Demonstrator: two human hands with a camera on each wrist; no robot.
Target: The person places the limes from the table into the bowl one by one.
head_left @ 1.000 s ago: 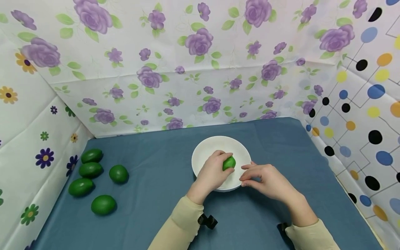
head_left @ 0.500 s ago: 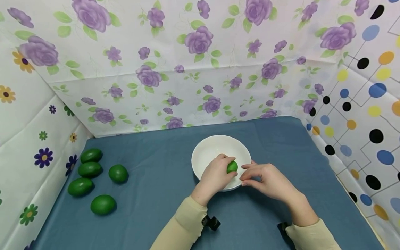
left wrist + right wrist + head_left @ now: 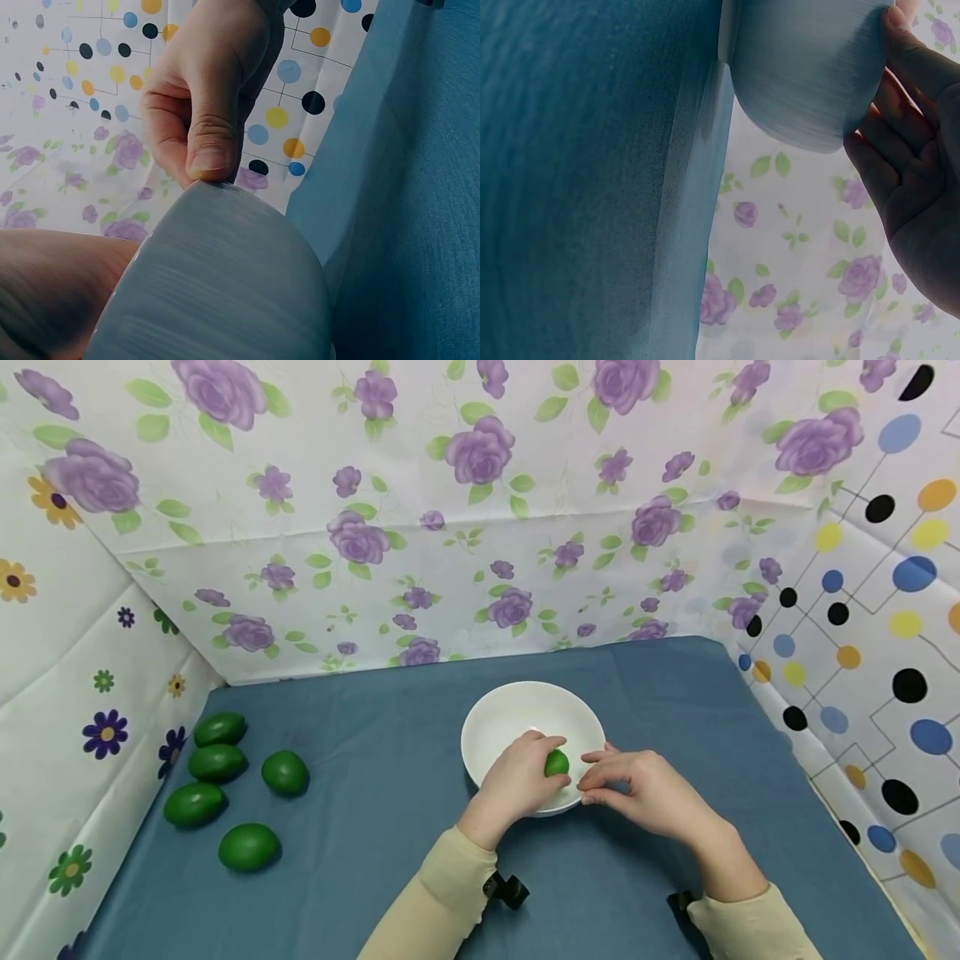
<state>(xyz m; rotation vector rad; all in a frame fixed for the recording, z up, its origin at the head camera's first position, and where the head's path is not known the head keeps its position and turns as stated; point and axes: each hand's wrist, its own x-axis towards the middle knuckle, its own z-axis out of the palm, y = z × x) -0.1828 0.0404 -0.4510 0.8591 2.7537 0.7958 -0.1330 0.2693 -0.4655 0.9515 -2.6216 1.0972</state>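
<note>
A white bowl (image 3: 498, 718) stands on the blue cloth. My left hand (image 3: 513, 781) reaches inside it and grips a small bright green lime (image 3: 557, 763), near the bowl's right side. On the bowl's right rim, my right hand (image 3: 648, 793) pinches the edge between thumb and fingers. In the left wrist view, that right hand (image 3: 214, 97) has its thumb on the outer wall of the bowl (image 3: 217, 277); the lime is hidden there. From the right wrist, the fingers (image 3: 900, 105) lie against the bowl's side (image 3: 802, 75).
Several dark green oval fruits lie at the left of the blue cloth (image 3: 360, 827), among them a front one (image 3: 249, 847) and a rounder one (image 3: 285, 773). A flowered sheet (image 3: 420, 552) hangs behind, a dotted one (image 3: 862, 635) at the right.
My left hand has shifted slightly right and toward me inside the bowl, carrying the lime, then stayed nearly still. The right hand keeps its place on the rim.
</note>
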